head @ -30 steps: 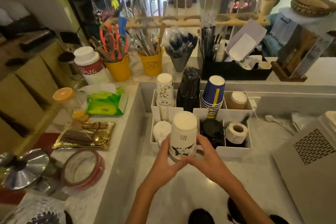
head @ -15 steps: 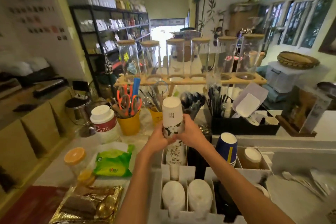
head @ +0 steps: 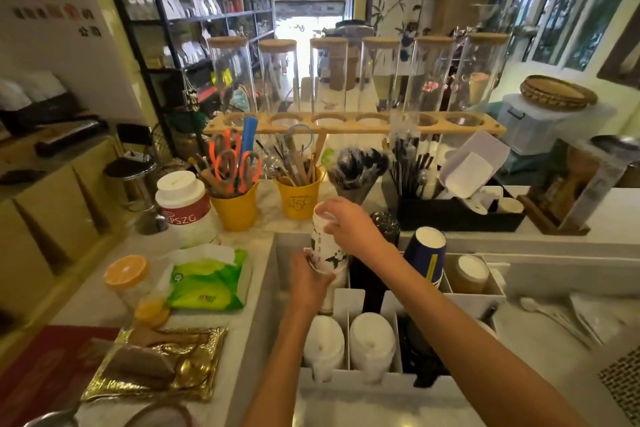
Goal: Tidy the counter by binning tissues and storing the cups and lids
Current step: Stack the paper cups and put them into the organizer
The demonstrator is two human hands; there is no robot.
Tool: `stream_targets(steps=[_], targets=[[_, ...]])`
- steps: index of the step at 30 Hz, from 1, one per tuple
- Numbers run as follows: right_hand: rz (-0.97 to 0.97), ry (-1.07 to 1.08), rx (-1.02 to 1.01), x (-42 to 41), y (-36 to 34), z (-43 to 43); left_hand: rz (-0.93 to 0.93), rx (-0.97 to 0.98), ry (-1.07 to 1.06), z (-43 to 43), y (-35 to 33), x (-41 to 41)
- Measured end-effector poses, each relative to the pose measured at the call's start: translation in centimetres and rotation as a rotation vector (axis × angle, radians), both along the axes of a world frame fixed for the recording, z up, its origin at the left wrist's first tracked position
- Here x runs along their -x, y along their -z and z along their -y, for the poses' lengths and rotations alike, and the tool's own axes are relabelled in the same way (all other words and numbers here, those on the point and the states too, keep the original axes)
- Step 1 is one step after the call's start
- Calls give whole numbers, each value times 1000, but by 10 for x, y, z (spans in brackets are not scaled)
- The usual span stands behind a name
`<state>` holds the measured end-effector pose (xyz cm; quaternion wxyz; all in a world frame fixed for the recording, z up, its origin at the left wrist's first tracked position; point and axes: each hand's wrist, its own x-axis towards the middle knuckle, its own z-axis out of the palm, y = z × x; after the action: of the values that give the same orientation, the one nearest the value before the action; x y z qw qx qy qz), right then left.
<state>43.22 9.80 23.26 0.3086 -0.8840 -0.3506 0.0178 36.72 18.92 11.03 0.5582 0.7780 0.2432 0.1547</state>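
A white paper cup stack (head: 323,246) with a black floral print stands upside down in the back-left compartment of the white divided organizer (head: 356,371). My left hand (head: 309,279) grips its lower part. My right hand (head: 349,224) holds the top cup at its base. Two white cup stacks (head: 370,340) fill the front compartments. A blue cup stack (head: 424,255), a black cup stack (head: 382,229) and a brown cup (head: 471,272) sit in the back row. A green tissue pack (head: 207,282) lies on the counter to the left.
Yellow buckets (head: 239,210) of scissors and tools line the counter's back, beside a white jar (head: 187,211). A gold tray (head: 156,360) and an orange-lidded jar (head: 126,276) sit at left. A black caddy (head: 457,215) and tall glass jars (head: 377,76) stand behind.
Both hands lifted the printed cups from the front of the organizer, raised them, and lowered them onto the stack in the back-left compartment. The camera tilted up.
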Motion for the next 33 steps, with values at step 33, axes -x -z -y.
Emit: stream_targets(steps=[33], targets=[[-584, 54, -716, 46, 72, 19, 213, 7, 70, 13, -4, 20]])
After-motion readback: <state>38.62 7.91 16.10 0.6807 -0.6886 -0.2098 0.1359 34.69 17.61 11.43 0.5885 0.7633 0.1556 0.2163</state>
